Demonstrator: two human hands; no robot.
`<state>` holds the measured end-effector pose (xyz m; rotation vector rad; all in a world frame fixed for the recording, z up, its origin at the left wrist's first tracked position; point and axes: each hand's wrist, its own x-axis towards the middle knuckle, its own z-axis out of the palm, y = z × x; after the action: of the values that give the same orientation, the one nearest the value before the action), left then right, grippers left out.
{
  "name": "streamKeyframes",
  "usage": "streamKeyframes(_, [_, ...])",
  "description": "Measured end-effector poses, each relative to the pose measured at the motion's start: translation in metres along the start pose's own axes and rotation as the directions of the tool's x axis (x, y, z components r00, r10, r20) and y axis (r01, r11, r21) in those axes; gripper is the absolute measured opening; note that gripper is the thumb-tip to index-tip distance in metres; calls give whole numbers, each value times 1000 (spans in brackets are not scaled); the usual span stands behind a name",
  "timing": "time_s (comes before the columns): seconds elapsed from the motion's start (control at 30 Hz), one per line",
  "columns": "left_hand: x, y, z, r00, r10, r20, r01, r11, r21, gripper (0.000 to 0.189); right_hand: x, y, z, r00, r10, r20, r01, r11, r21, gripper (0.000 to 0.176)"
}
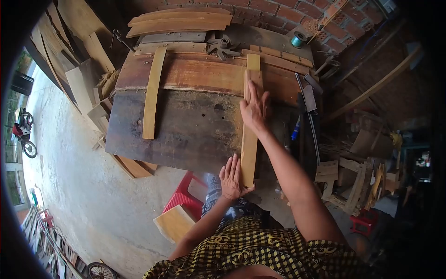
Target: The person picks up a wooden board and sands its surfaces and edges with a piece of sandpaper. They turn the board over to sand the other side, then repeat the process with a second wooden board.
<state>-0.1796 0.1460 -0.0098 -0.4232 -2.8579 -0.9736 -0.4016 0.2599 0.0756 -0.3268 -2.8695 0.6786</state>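
The right hand (254, 109) lies on the long wooden piece (249, 153), at the right of the dark workbench (181, 125); its index finger is extended along the wood, and whether the other fingers grip cannot be determined. The left hand (233, 179) is at the piece's near end, fingers extended and close together, not clenched. A narrow wooden strip (154, 93) lies to the left, across the reddish board (200, 72) and the bench surface. A metal star-shaped part (224, 48) sits at the far side.

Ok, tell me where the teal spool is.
In the head view, the spool sits at the far right corner of the workbench, near the brick wall, beyond the right hand.
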Motion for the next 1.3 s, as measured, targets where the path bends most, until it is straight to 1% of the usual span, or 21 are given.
streamKeyframes(0.07, [-5,1,-1,1000,11,5,-11,1000,-9,112,58,4,31,996,47,-77,-42,996,74,70])
streamKeyframes(0.13, [5,-3,0,1000,25,-13,-26,1000,-15,112,95,-4,34,990,52,-130,-37,992,117,69])
streamKeyframes(0.23, [-1,0,-2,1000,-1,26,2,999,-35,112,93,-9,22,993,114,15,-115,976,187,67])
streamKeyframes(0.33, [0,-1,-4,1000,20,13,-20,1000,-20,111,37,1,5,997,35,64,-43,991,128,67])
streamKeyframes(0.4, [-1,1,-3,999,53,11,-53,999,3,112,-31,14,-12,994,-10,109,7,999,33,69])
streamKeyframes(0.47, [1,3,-4,1000,25,-5,-25,999,25,113,-107,35,-20,992,-67,111,70,997,-31,77])
streamKeyframes(0.5, [0,0,-2,999,40,-19,-39,999,24,116,-141,39,-30,987,-38,157,41,999,-15,81])
streamKeyframes(0.53, [1,0,-2,998,51,-26,-51,999,19,116,-169,44,-31,994,-76,75,76,997,-8,82])
streamKeyframes(0.57, [1,-1,-1,998,56,-30,-56,998,18,116,-180,49,-33,993,-86,83,83,996,35,81])
streamKeyframes(0.67, [1,-2,-1,998,70,-9,-69,997,31,117,-151,36,-35,989,-77,130,75,997,19,80])
streamKeyframes(0.77, [1,0,-1,999,37,9,-38,998,41,116,-72,9,-31,992,-40,123,44,999,-31,74])
streamKeyframes(0.83, [5,1,-2,999,35,10,-35,998,46,116,-9,-4,-12,998,45,36,-44,998,-37,68])
streamKeyframes(0.9, [2,1,-2,1000,21,22,-21,999,42,113,47,-16,-9,989,99,113,-112,988,110,64])
streamKeyframes(0.97, [3,2,-5,1000,11,19,-11,999,34,112,78,-21,4,994,101,44,-101,995,7,64])
streamKeyframes(1.03, [1,3,-5,1000,14,14,-14,1000,21,113,80,-17,12,997,72,38,-72,997,12,64])
streamKeyframes(1.07, [-3,4,-5,1000,3,18,-3,1000,24,113,75,-14,13,999,50,-2,-49,999,19,64])
streamKeyframes(1.1, [-1,3,-5,1000,2,22,-3,1000,23,113,63,-12,10,996,63,55,-67,995,69,64])
streamKeyframes(1.13, [1,3,-5,1000,7,26,-8,1000,22,113,40,-9,8,999,32,41,-33,999,28,64])
streamKeyframes(1.17, [2,4,-7,1000,18,23,-19,999,28,113,9,-4,3,1000,5,29,-5,1000,-14,64])
streamKeyframes(1.23, [3,7,-8,1000,0,27,-1,1000,21,112,-64,4,-25,989,-35,143,38,999,-19,64])
streamKeyframes(1.3, [0,1,-7,999,40,4,-40,999,15,111,-144,23,-25,992,-105,71,112,988,-106,69])
